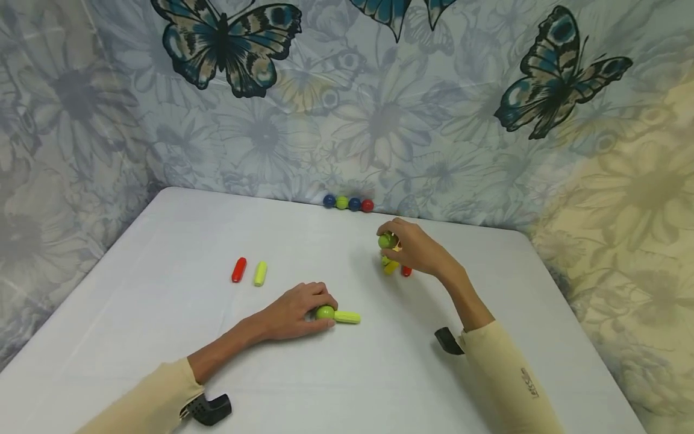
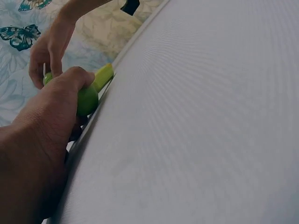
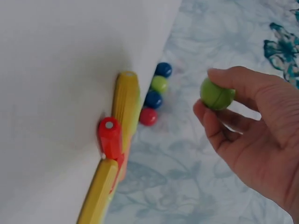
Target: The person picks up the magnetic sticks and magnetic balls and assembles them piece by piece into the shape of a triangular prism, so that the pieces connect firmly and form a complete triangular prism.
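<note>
Butterfly-printed cloth (image 1: pixel 379 120) is hanging behind a white table (image 1: pixel 162 241). Around the middle of the surface, the left hand (image 1: pixel 300 309) is grasping a green ball (image 1: pixel 325 312) between thumb and fingers, and a ribbed lime rod (image 1: pixel 347 317) is touching that ball, pointing toward the right edge. Closer to the far edge, the right hand (image 1: pixel 414 247) is pinching a second green ball (image 1: pixel 387 241), apart from the clustered yellow rods (image 3: pixel 125 100) and red piece (image 3: pixel 110 140) on the surface.

Working well here is probably calling for a light right-hand pinch around the ball's middle, since a smooth sphere could be slipping from a grip set off-centre. Lowering it slowly would likely be sparing the cluster a knock, while gentle left-hand pressure should be stopping its ball from rolling off the rod's end.

Both balls are looking glossy; the raised one is showing a thin dark seam. Its neighbouring yellow rods are looking straight and long-sided, with one displaying a pale dot at its tip.
</note>
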The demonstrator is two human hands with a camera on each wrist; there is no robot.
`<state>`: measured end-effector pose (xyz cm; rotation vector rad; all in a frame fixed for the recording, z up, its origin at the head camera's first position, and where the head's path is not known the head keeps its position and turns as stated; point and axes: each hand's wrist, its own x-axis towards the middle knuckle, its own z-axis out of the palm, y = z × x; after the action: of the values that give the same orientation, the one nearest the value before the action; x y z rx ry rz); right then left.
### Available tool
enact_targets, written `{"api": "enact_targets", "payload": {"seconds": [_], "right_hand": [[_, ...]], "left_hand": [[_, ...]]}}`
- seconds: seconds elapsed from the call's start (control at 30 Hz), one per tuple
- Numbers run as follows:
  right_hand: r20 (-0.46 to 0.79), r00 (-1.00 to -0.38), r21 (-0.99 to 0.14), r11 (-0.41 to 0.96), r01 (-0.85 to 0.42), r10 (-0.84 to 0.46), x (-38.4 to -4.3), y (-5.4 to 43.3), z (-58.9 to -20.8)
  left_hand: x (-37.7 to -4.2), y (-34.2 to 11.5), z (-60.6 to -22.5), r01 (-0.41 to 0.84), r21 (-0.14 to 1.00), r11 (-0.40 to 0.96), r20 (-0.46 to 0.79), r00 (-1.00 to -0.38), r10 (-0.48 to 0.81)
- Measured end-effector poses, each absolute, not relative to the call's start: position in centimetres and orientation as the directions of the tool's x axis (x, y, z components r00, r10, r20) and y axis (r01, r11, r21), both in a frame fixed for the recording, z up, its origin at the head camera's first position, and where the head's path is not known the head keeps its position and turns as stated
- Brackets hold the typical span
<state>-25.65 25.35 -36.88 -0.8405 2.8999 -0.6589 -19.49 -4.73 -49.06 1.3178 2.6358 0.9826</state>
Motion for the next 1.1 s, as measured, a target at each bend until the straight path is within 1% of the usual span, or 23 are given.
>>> {"api": "enact_targets", "payload": {"seconds": [0.1, 0.2, 0.27, 0.43, 0.53, 0.63, 0.87, 1.1], "right_hand": [[0.05, -0.813, -0.415, 0.729, -0.545, -0.58, -23.8, 25.6, -36.5], [-0.001, -0.773, -0.427, 0.7, -0.573, -0.634, -22.5, 25.7, -36.5], [-0.076, -0.754, -0.428, 0.705, -0.566, -0.652, -21.8, 25.5, -36.6], [-0.31, -0.7, -0.368, 0.76, -0.535, -0.643, -20.9, 24.4, -37.4], [-0.394, -0.653, -0.37, 0.762, -0.532, -0.647, -20.6, 23.5, -38.2], [-0.434, -0.624, -0.381, 0.76, -0.527, -0.65, -20.4, 22.6, -38.9], [-0.473, -0.631, -0.359, 0.789, -0.499, -0.615, -20.4, 21.9, -39.5], [-0.465, -0.637, -0.366, 0.789, -0.494, -0.615, -20.5, 22.4, -39.1]], "left_hand": [[-19.6, -4.7, -49.0, 0.712, 0.554, 0.431, 0.249, -0.636, 0.731], [-19.6, -4.9, -49.1, 0.714, 0.55, 0.433, 0.255, -0.638, 0.726], [-19.6, -5.0, -49.2, 0.709, 0.552, 0.438, 0.251, -0.643, 0.724], [-19.5, -5.1, -49.3, 0.712, 0.55, 0.437, 0.255, -0.641, 0.724], [-19.3, -5.2, -49.3, 0.72, 0.545, 0.43, 0.265, -0.634, 0.727], [-19.3, -5.1, -49.2, 0.727, 0.539, 0.425, 0.272, -0.628, 0.729], [-19.3, -4.9, -49.1, 0.732, 0.525, 0.434, 0.275, -0.629, 0.727], [-19.5, -4.8, -49.2, 0.733, 0.514, 0.444, 0.281, -0.634, 0.721]]}}
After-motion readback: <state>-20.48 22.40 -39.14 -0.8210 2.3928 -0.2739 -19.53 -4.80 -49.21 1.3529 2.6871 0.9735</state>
